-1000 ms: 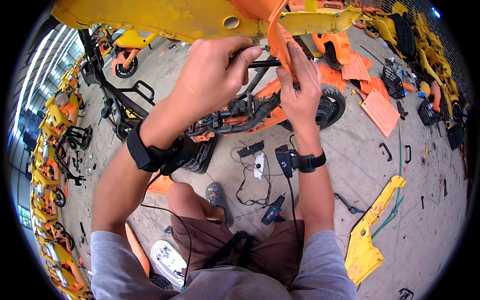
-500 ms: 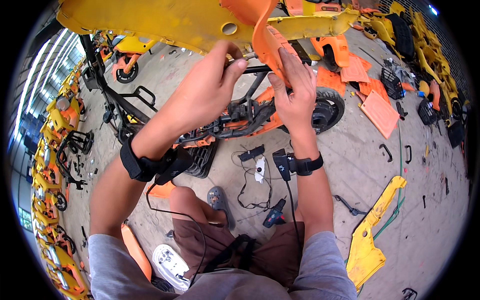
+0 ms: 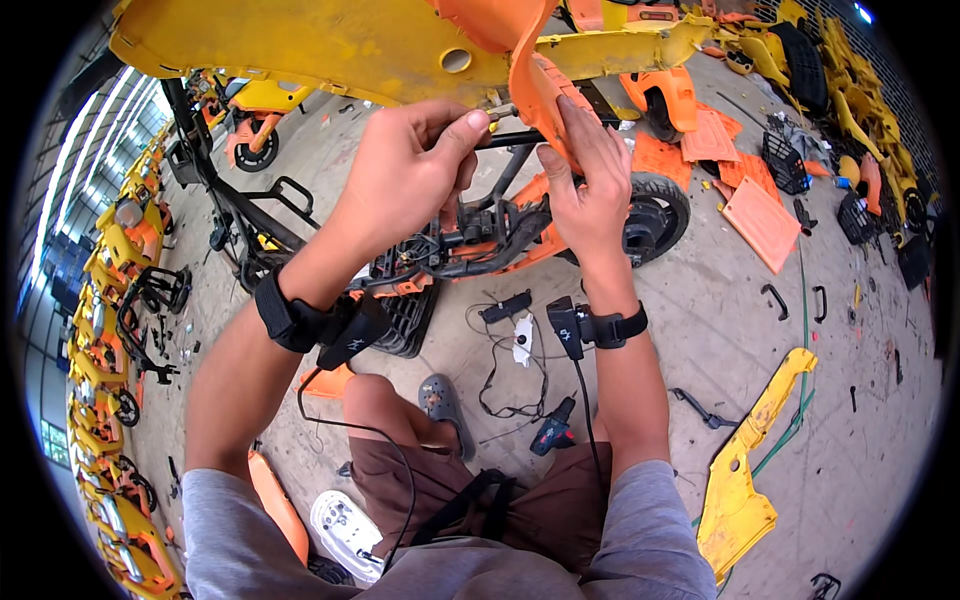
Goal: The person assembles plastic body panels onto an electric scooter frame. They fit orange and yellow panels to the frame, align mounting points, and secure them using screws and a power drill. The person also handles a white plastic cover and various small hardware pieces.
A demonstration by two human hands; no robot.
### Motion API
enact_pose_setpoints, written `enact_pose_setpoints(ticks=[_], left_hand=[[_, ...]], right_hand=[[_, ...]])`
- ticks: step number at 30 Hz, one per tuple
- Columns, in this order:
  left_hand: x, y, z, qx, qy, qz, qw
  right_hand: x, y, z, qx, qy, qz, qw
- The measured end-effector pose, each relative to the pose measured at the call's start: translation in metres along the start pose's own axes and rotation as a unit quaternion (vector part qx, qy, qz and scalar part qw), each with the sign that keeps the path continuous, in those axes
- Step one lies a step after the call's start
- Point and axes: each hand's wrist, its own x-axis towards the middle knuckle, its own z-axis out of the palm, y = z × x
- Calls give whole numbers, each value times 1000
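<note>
At the top centre of the frame, the left hand (image 3: 425, 150) is closed in a pinch, thumb against bent forefinger, on a slim, short metallic rod (image 3: 503, 112) that points right toward a curved orange plastic panel (image 3: 527, 75). The right hand (image 3: 592, 185), just right of it, is partly open, its straight fingers laid along the panel's right side and its thumb held apart near the lower edge; whether it grips the panel cannot be told. A broad, scuffed yellow plastic panel (image 3: 320, 50) with a round hole spans the top of the frame, beside the orange one. Below the hands, in the upper middle, stands a stripped black scooter frame (image 3: 485, 235) with orange parts, and a black-tyred wheel (image 3: 660, 220) shows right of it. On the grey concrete floor (image 3: 640, 400), a dark cordless drill (image 3: 553, 428) lies at lower centre, near a small white plastic piece (image 3: 522, 342) and a loose black cable (image 3: 488, 385). A long, angular yellow plastic panel (image 3: 735, 495) lies at lower right.
</note>
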Motion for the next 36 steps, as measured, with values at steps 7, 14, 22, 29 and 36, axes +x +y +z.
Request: enact_pose_setpoints(ticks=[7, 14, 22, 29, 36], left_hand=[[6, 2, -7, -308, -126, -228, 915], [3, -6, -8, 40, -42, -3, 998], [2, -15, 1, 166, 24, 130, 977], [8, -13, -3, 320, 69, 313, 892], [3, 23, 0, 95, -23, -18, 995]], right_hand=[[1, 1, -2, 9, -2, 6, 1000], [0, -2, -1, 4, -6, 7, 1000], [-1, 0, -1, 4, -4, 7, 1000], [0, 0, -4, 19, -6, 7, 1000], [-1, 2, -5, 15, -5, 10, 1000]])
